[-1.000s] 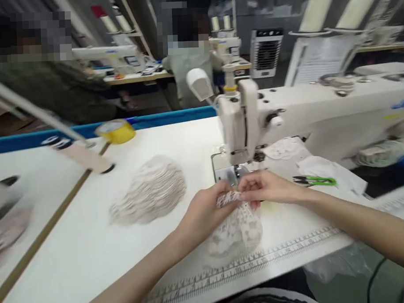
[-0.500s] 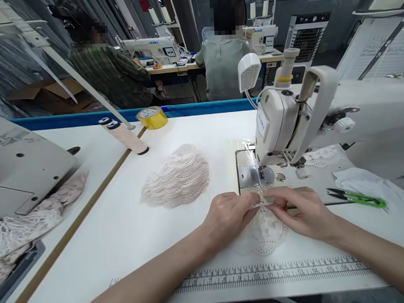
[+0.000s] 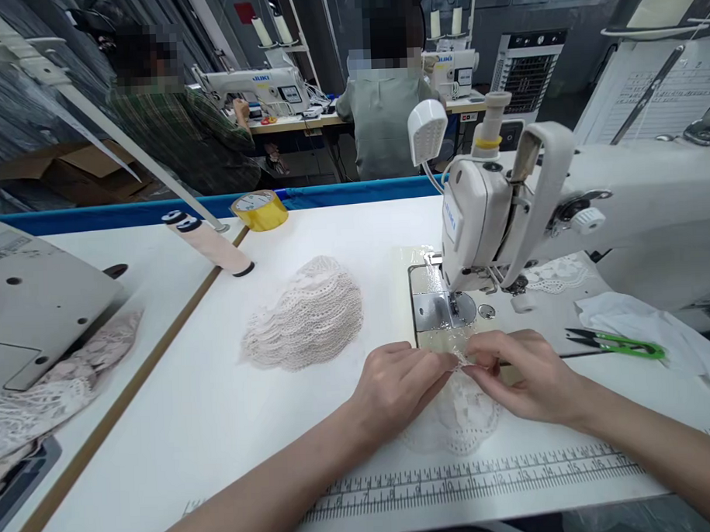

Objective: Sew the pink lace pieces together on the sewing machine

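Between my two hands is a white lace piece with a scalloped edge, its lower part lying on the table just in front of the needle plate. My left hand pinches its upper edge from the left. From the right, my right hand pinches the same edge, thumb and forefinger close to the left fingertips. The sewing machine head stands right behind my hands. Exactly how the edge lies in the fingertips is too small to make out.
A stack of lace pieces lies to the left. Green thread snips rest on the right by white cloth. Yellow tape and a thread cone are at the back. Two people sit at sewing machines beyond the table.
The camera view has shifted slightly, so most things appear a little further left. Both hands keep pinching the lace at nearly the same spot, with fingertips slightly closer together.
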Demonstrator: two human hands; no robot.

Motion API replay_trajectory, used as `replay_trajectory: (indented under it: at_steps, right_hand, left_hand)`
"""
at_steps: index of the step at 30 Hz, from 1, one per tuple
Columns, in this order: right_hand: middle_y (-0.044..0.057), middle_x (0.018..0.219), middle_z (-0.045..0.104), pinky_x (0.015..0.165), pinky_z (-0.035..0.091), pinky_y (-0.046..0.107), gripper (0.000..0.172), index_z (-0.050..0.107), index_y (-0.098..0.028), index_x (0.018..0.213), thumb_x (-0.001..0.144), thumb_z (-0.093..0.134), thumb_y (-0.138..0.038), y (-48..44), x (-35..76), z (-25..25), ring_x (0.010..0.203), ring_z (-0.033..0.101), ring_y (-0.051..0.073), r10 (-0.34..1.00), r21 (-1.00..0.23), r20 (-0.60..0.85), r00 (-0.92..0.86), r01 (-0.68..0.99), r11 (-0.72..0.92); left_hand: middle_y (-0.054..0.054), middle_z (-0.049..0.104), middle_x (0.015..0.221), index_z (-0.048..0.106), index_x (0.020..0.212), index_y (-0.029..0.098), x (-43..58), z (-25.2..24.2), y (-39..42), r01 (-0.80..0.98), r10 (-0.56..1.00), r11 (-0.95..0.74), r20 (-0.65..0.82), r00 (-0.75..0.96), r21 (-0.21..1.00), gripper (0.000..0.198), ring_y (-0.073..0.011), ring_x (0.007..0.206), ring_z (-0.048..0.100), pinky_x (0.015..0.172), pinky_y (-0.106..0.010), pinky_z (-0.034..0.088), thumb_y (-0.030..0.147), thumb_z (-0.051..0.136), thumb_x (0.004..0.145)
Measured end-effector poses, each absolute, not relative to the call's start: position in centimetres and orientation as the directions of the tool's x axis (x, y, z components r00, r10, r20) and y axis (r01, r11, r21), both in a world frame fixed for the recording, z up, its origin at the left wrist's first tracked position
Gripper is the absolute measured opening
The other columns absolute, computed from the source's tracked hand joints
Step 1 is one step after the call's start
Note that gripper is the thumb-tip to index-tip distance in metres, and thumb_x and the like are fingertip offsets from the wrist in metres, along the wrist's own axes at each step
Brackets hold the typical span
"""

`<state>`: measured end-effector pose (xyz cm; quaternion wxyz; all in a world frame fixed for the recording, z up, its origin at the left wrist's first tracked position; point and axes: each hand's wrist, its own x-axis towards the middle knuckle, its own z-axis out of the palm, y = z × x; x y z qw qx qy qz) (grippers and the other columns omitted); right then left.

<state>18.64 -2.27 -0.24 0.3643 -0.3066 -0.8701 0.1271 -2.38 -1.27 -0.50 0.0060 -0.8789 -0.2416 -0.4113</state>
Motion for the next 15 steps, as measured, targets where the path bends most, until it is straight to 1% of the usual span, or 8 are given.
replay_trajectory:
  at_steps: [5,10,15]
  right_hand:
    - [-0.006,0.062,0.056,0.050,0.042,0.022,0.021,0.046,-0.021,0.110,0.089,0.049,-0.016,-2.28,18.65,-0.24,0.052,0.051,0.010,0.635,-0.436,0.529,-0.563,0.461,0.773]
    - [-0.006,0.061,0.054,0.047,0.039,0.021,0.013,0.046,-0.022,0.100,0.089,0.049,-0.017,-2.28,18.58,-0.20,0.049,0.049,0.009,0.654,-0.472,0.508,-0.560,0.454,0.756]
    - [-0.007,0.059,0.053,0.046,0.038,0.021,0.015,0.046,-0.022,0.102,0.088,0.049,-0.016,-2.29,18.57,-0.11,0.048,0.048,0.009,0.637,-0.456,0.516,-0.573,0.445,0.770]
  left_hand:
    - [0.007,0.059,0.058,0.054,0.092,0.017,-2.39,-0.50,-1.32,0.427,0.414,-0.886,0.726,0.549,0.182,0.005,-0.0058,0.044,0.041,0.045,-0.020,0.033,0.014,0.051,0.092]
    - [0.006,0.063,0.062,0.055,0.093,0.017,-2.42,-0.57,-1.38,0.419,0.414,-0.888,0.723,0.553,0.188,0.005,-0.0060,0.045,0.044,0.045,-0.021,0.034,0.013,0.053,0.091]
    - [0.006,0.062,0.062,0.054,0.094,0.017,-2.36,-0.59,-1.38,0.413,0.408,-0.892,0.722,0.559,0.184,0.005,-0.0059,0.044,0.044,0.045,-0.021,0.035,0.013,0.052,0.091]
